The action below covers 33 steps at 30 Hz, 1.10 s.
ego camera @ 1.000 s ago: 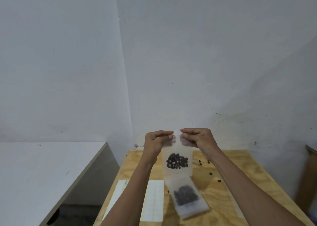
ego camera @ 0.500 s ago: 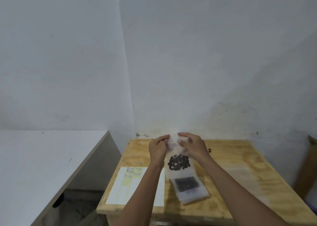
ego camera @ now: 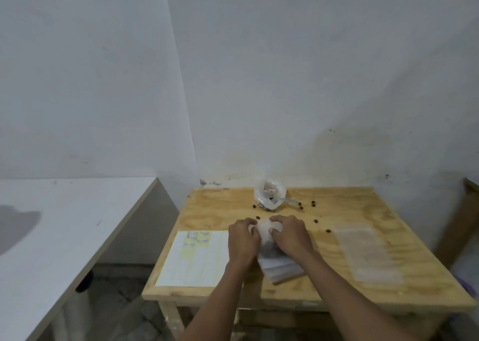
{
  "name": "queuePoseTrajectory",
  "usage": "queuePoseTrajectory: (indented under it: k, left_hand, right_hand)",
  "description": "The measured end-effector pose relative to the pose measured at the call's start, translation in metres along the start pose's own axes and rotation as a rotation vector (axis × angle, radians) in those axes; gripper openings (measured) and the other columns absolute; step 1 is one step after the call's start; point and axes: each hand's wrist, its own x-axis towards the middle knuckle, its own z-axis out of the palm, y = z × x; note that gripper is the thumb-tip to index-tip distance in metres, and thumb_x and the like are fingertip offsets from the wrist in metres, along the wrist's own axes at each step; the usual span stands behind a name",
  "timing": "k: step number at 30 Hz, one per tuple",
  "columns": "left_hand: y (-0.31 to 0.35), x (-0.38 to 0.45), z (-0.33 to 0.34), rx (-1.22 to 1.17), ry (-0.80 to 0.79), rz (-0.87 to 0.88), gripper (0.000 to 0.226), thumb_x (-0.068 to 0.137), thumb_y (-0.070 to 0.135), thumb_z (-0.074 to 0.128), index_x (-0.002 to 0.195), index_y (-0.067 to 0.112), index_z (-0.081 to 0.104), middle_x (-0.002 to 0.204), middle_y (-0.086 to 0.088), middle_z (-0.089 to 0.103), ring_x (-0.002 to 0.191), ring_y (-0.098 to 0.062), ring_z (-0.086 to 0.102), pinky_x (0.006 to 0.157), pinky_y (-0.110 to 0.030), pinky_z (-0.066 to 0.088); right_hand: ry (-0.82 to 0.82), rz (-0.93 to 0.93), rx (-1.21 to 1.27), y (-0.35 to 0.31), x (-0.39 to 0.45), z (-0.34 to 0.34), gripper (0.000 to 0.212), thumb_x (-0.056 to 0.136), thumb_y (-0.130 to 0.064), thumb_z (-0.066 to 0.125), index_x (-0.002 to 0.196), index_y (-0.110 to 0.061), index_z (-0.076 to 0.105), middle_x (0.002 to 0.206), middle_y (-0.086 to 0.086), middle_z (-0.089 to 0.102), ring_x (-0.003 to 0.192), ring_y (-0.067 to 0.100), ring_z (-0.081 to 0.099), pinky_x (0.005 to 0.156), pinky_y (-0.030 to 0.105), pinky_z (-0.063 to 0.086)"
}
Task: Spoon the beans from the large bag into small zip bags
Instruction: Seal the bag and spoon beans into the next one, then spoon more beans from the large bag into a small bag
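A small zip bag point(ego camera: 264, 230) with dark beans lies under both hands on a stack of filled small bags point(ego camera: 281, 265) near the middle of the wooden table point(ego camera: 337, 206). My left hand point(ego camera: 242, 241) and my right hand point(ego camera: 290, 237) press down on it, fingers curled on its top edge. The large bag point(ego camera: 269, 195), rolled open and crumpled, stands at the back of the table with a spoon handle point(ego camera: 287, 200) sticking out to the right. Loose beans point(ego camera: 313, 204) are scattered around it.
A sheet of labels point(ego camera: 193, 259) lies at the left of the table. A pile of empty clear zip bags point(ego camera: 365, 252) lies at the right. A white table point(ego camera: 51, 226) stands to the left across a gap. A wooden piece point(ego camera: 466, 211) leans at the far right.
Both hands have lowered the bean-filled small bag from in front of me down onto the stack on the table. The camera has tilted down, which brings the large bag and spoon into view.
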Motion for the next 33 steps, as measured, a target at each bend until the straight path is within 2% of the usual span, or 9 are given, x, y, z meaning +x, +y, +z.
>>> queuePoseTrajectory:
  k: [7,11,14,17,22,25,28,30,33]
  left_hand:
    - [0.008,0.017,-0.011,0.045,0.039,0.084,0.023,0.09,0.012,0.064,0.108,0.015,0.078,0.118,-0.007,0.074,0.114,-0.027,0.065,0.094,-0.032,0.052]
    - [0.037,0.02,-0.008,0.071,0.114,0.185,0.023,0.089,0.012,0.064,0.107,0.015,0.078,0.115,-0.007,0.073,0.113,-0.03,0.061,0.097,-0.037,0.049]
    - [0.075,0.018,0.006,0.075,0.113,0.301,0.025,0.089,0.013,0.062,0.108,0.015,0.078,0.115,-0.009,0.072,0.11,-0.032,0.058,0.094,-0.043,0.051]
    - [0.115,0.011,0.034,0.077,0.012,0.356,0.023,0.091,0.016,0.061,0.107,0.011,0.078,0.109,-0.011,0.073,0.106,-0.029,0.063,0.089,-0.043,0.054]
    - [0.156,-0.005,0.086,0.111,-0.326,0.204,0.021,0.095,0.022,0.063,0.107,0.007,0.072,0.108,-0.011,0.074,0.101,-0.028,0.069,0.076,-0.031,0.051]
    - [0.162,-0.021,0.111,0.169,-0.506,0.11,0.023,0.095,0.023,0.064,0.11,0.006,0.069,0.109,-0.011,0.07,0.102,-0.028,0.067,0.075,-0.031,0.049]
    - [0.164,-0.033,0.125,0.201,-0.51,0.056,0.014,0.093,0.016,0.064,0.103,0.007,0.066,0.103,-0.011,0.069,0.095,-0.027,0.066,0.078,-0.036,0.055]
    - [0.168,-0.033,0.129,0.168,-0.492,0.01,0.004,0.092,0.012,0.062,0.092,0.008,0.063,0.093,-0.009,0.065,0.085,-0.026,0.062,0.073,-0.035,0.052]
    - [0.173,-0.029,0.131,0.078,-0.5,-0.137,0.024,0.094,0.006,0.056,0.072,0.01,0.049,0.071,-0.006,0.048,0.063,-0.022,0.047,0.056,-0.031,0.039]
  right_hand:
    - [0.001,0.0,0.042,-0.003,0.008,-0.013,0.036,0.092,-0.039,0.073,0.128,-0.031,0.07,0.139,0.0,0.062,0.126,0.023,0.057,0.099,0.038,0.051]
    - [0.089,0.019,0.094,0.001,0.009,-0.033,0.023,0.094,-0.034,0.071,0.116,-0.031,0.075,0.127,-0.003,0.068,0.11,0.021,0.066,0.083,0.03,0.051]
    - [0.165,0.132,0.108,0.014,0.01,-0.061,0.019,0.096,-0.026,0.067,0.111,-0.03,0.076,0.112,-0.006,0.073,0.098,0.022,0.069,0.077,0.028,0.052]
    - [0.254,0.274,0.124,0.039,0.012,-0.09,0.019,0.096,-0.023,0.065,0.111,-0.027,0.076,0.111,0.001,0.075,0.087,0.024,0.068,0.071,0.028,0.051]
    - [0.263,0.436,0.074,0.097,0.005,-0.126,0.021,0.096,-0.023,0.065,0.116,-0.02,0.074,0.12,0.005,0.07,0.1,0.029,0.067,0.072,0.029,0.045]
    - [0.203,0.517,0.027,0.128,-0.003,-0.134,0.014,0.093,-0.018,0.063,0.092,-0.012,0.075,0.092,0.011,0.071,0.076,0.029,0.061,0.061,0.028,0.044]
    - [0.215,0.573,0.034,0.144,-0.009,-0.129,0.031,0.093,-0.014,0.06,0.063,-0.009,0.054,0.062,0.007,0.049,0.053,0.024,0.046,0.046,0.025,0.031]
    - [0.204,0.585,0.041,0.147,-0.01,-0.127,0.035,0.095,-0.013,0.058,0.062,-0.009,0.05,0.064,0.008,0.049,0.053,0.024,0.046,0.044,0.025,0.03]
    - [0.217,0.598,0.079,0.15,-0.008,-0.127,0.032,0.096,-0.012,0.059,0.065,-0.007,0.055,0.068,0.009,0.054,0.056,0.024,0.049,0.044,0.026,0.031]
